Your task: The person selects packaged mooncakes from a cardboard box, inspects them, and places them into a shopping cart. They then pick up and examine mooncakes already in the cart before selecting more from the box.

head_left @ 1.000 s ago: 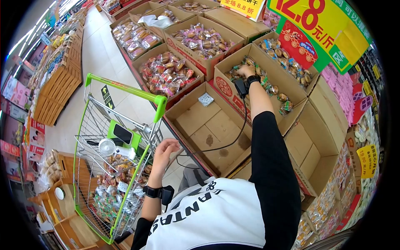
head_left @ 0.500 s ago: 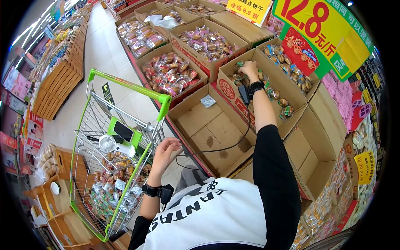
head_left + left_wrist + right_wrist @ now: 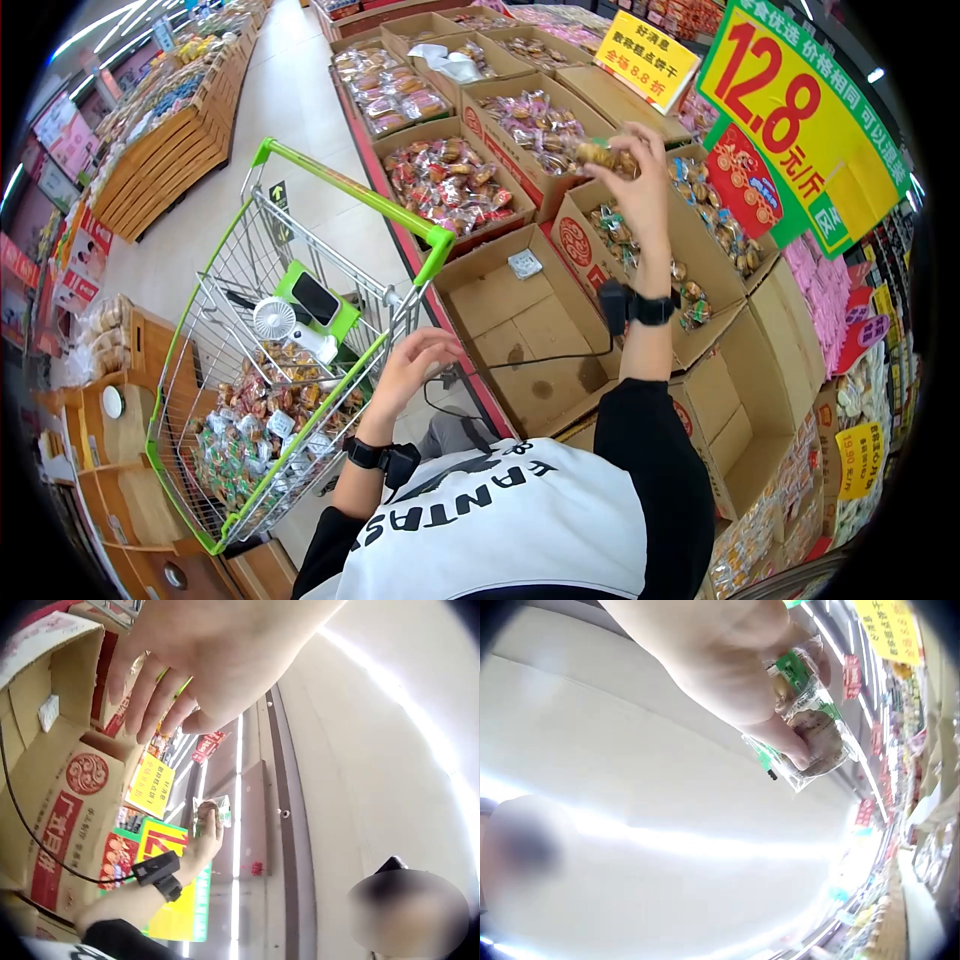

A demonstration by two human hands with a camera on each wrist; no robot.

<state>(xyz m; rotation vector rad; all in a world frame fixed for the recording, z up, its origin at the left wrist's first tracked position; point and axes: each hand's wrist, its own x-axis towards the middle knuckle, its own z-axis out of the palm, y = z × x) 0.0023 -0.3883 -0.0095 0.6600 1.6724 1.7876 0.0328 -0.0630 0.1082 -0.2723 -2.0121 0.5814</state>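
Note:
My right hand [image 3: 645,195] is raised over the boxes and pinches mooncakes in clear wrappers with green print [image 3: 598,154]. Up close in the right wrist view, a brown round mooncake [image 3: 817,739] shows through its wrapper between thumb and fingers, with another wrapped piece [image 3: 786,686] beside it. Below that hand stands a cardboard box [image 3: 572,235] of similar green-wrapped mooncakes. My left hand [image 3: 408,368] hangs relaxed near the cart and the display's edge, its fingers [image 3: 154,705] loosely bent around nothing.
To the left stands a shopping cart with a green handle [image 3: 350,195], loaded with wrapped pastries [image 3: 260,425]; a phone [image 3: 315,298] and small white fan [image 3: 275,318] sit on it. A small white packet [image 3: 524,263] lies in the near box [image 3: 545,345]. A price sign [image 3: 790,110] rises at right.
My right hand has lifted out of the green-wrapped mooncake box, now holding wrapped mooncakes in the air. The left hand stays nearly still. The head view has turned slightly left.

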